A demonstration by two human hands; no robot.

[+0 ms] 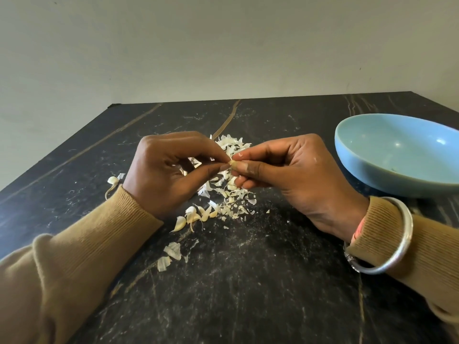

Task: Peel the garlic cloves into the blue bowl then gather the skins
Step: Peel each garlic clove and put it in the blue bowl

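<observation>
A: What are the hands doing?
B: The left hand [169,175] and the right hand [285,175] meet fingertip to fingertip above the middle of the surface [248,281]. Both pinch one small garlic clove [233,163] between thumb and forefinger, and the other fingers of each curl in under the palm.
A: And round about them?
B: Right beneath and just beyond lies a heap of skins [231,145], partly covered by the fingers. Nearer, by the left wrist, rest a few loose cloves [193,216]. A lone clove [113,181] lies off to the left, and two bigger flakes of skin [172,250] lie nearer still. The blue bowl [367,175] stands to the right, well apart from the heap, beyond the right wrist with its silver bangle [397,244].
A: Anything you can't make out?
B: The clove is nearly swallowed by the fingertips, so how much skin it carries I cannot tell. The bowl is cut off by the right edge, and its near wall hides part of the inside
</observation>
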